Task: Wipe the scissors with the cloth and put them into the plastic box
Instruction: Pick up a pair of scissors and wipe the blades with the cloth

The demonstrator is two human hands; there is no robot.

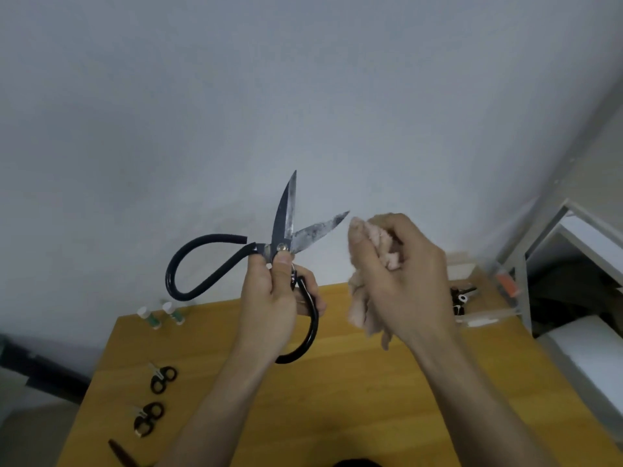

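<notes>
Left hand (273, 294) gripping the opened scissors (286, 224) at the pivot, blades up above the desk (371, 382), right hand (404, 274) bunched around the cloth (377, 241) just beside the lower blade: best wiped from pivot toward tip along the flat, fingers off the edge, then carried to what looks like the plastic box (485, 311) beyond the right hand.

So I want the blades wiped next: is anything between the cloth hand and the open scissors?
Nothing visible. The right hand grips the pinkish fluffy cloth just right of the large black-handled scissors, which the left hand holds up with blades spread. Only bare air separates the cloth from the nearer blade tip.
</notes>
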